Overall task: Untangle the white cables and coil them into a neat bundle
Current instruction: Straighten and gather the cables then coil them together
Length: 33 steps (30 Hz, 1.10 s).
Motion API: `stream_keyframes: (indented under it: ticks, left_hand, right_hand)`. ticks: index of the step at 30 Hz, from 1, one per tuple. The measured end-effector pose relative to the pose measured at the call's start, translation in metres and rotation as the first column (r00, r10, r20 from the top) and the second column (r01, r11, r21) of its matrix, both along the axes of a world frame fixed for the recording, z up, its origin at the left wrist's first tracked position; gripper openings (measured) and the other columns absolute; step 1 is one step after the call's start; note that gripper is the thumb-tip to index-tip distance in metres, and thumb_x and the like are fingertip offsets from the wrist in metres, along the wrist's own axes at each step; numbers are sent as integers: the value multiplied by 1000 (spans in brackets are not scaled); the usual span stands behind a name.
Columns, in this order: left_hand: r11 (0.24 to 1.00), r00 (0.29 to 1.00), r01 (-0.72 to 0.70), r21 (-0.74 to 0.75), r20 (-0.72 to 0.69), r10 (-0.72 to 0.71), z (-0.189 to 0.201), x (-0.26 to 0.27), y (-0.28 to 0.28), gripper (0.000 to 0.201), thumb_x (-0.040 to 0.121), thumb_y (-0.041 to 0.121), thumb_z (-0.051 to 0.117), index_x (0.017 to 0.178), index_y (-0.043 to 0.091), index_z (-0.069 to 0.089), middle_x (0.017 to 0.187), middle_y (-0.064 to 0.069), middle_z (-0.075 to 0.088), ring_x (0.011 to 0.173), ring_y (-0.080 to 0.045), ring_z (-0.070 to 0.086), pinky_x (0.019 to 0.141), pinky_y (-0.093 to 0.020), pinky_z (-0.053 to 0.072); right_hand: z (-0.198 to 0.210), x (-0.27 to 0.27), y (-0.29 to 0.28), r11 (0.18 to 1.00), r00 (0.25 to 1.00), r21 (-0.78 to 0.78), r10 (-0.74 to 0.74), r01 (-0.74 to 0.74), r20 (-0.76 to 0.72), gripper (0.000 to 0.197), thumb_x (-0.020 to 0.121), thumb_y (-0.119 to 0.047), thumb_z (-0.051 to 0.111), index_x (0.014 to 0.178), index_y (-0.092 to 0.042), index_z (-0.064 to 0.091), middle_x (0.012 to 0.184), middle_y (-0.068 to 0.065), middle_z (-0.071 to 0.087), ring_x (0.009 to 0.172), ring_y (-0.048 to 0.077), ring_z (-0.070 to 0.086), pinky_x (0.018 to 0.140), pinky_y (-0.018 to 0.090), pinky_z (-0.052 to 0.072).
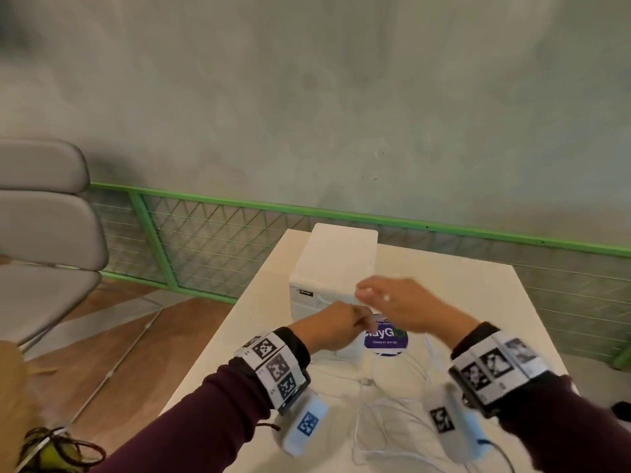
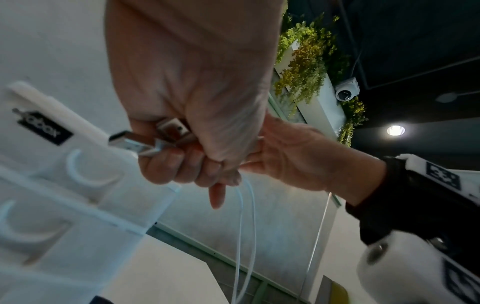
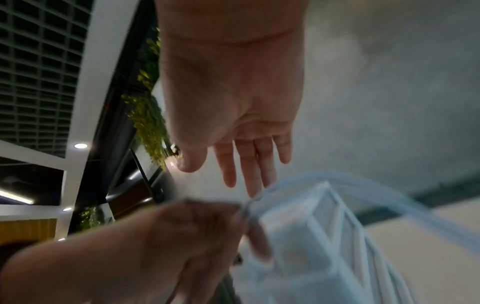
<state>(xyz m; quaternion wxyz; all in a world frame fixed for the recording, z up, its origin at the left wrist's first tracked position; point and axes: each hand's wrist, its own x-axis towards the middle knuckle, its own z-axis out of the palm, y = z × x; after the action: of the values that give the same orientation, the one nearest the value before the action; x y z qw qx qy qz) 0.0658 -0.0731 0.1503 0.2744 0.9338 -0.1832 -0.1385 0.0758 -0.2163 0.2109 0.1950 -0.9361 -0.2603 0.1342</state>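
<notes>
Left hand [image 2: 182, 86]: raised above the table [image 1: 478, 302]; fingers curled tight round the metal USB plugs [image 2: 135, 143] of the white cables [image 1: 386, 418]
Right hand [image 3: 233, 98]: fingers straight and spread, holding nothing; just beside the left hand
White cables: two strands hang from the left fist; the rest lies in loose loops near the table's near edge
White drawer box [image 1: 336, 264]: at the far edge; behind both hands

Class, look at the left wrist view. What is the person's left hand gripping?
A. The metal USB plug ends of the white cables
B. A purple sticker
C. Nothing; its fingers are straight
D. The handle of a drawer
A: the left hand has its fingers curled round the metal USB plugs, with white cables hanging below it.
</notes>
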Motion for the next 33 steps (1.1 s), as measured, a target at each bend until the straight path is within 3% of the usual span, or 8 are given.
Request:
stream_keyframes:
  ticks: [3, 7, 10, 14, 20, 25, 30, 33]
  left_hand:
    - [998, 998, 28, -63, -51, -31, -16, -1, -7, 29, 97, 20, 46, 116, 5, 62, 122, -15, 61, 112, -29, 55, 98, -35, 43]
    - [979, 981, -137, -152, -159, 112, -43, -1, -1, 28, 88, 36, 61, 105, 13, 58, 101, -7, 61, 89, -18, 54, 77, -25, 41]
    - [961, 960, -242, -135, -177, 217, -62, 1, 1, 47, 86, 47, 59, 115, 11, 52, 100, 2, 51, 90, -13, 48, 73, -21, 37]
    - [979, 969, -204, 31, -137, 206, -98, 10, -15, 25, 96, 20, 43, 106, 2, 57, 105, -9, 55, 97, -25, 53, 82, -29, 42]
    - [909, 999, 36, 415, -38, -22, -137, 12, -61, 28, 93, 0, 36, 114, -5, 55, 119, -23, 56, 110, -38, 52, 90, -44, 43]
    - [796, 997, 74, 601, -60, -47, -162, 12, -66, 31, 97, 5, 35, 119, -3, 53, 125, -21, 52, 117, -37, 48, 98, -41, 37]
    - [783, 998, 28, 621, 28, -59, -149, 17, -56, 26, 91, 8, 41, 104, 2, 63, 110, -16, 64, 114, -34, 45, 96, -40, 33]
    - [875, 997, -71, 478, 70, 43, -121, 22, -55, 25, 86, 17, 46, 95, 5, 67, 98, -13, 68, 105, -31, 51, 89, -36, 34]
  right_hand:
    - [-34, -2, 5, 997, 971, 21, -73, 80, -226, 49, 96, -50, 23, 112, -18, 57, 104, 7, 66, 94, 22, 59, 81, 27, 41]
    - [-55, 5, -11, 984, 933, -105, -172, 146, -316, 38, 99, -33, 27, 112, -10, 55, 70, -3, 45, 62, 8, 41, 57, 19, 32]
    - [-60, 11, -26, 977, 939, -191, -153, 97, -307, 38, 98, -33, 35, 102, -11, 65, 76, -9, 52, 64, 3, 42, 60, 17, 35]
    - [-77, 23, -43, 966, 949, -230, -177, 117, -260, 34, 97, -27, 40, 108, -9, 67, 69, -16, 44, 60, -2, 38, 57, 8, 31]
    - [-89, 31, -69, 968, 933, -187, -214, 165, -288, 28, 95, -20, 44, 101, -11, 70, 85, 0, 62, 68, 5, 48, 57, 10, 35]
    - [-96, 25, -80, 974, 922, -48, -226, 222, -314, 35, 92, -29, 53, 57, -23, 55, 62, -8, 54, 50, 1, 43, 49, 14, 32]
    - [-93, 28, -83, 949, 886, 75, -257, 308, -387, 21, 90, -18, 56, 85, -1, 68, 61, -2, 52, 37, 2, 39, 43, 11, 29]
    - [-88, 31, -81, 908, 870, 164, -297, 384, -393, 27, 90, -19, 56, 87, 7, 63, 55, 1, 47, 45, 9, 40, 47, 17, 34]
